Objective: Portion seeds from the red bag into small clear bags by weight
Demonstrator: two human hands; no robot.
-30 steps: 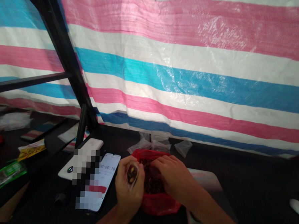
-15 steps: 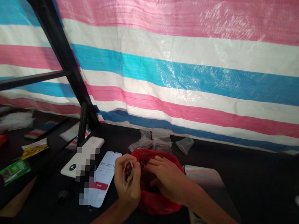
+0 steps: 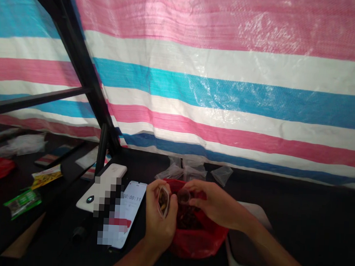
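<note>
My left hand (image 3: 159,231) is wrapped round a small clear plastic bag (image 3: 163,203), its mouth held open and facing up. Brownish-yellow pieces show inside it. In the fingers of my right hand (image 3: 214,202) is a small clear plastic cup (image 3: 183,196), over the open red plastic bag (image 3: 199,247) and close beside the small bag. What the cup contains is too blurred to tell. Dark brown bits fill the bottom of the red bag, which sits on the black table right under my hands.
Several clear bags (image 3: 195,171) lie along the back edge. A phone (image 3: 134,204) with a running timer and a white power bank (image 3: 113,177) are at left. A flat scale-like device (image 3: 249,248) lies under my right forearm. Green (image 3: 24,204) and yellow packets (image 3: 47,177) are farther left.
My right hand has come up out of the red bag, and the clear cup now shows in its fingers. My left hand still holds the small bag. The view has shifted slightly.
</note>
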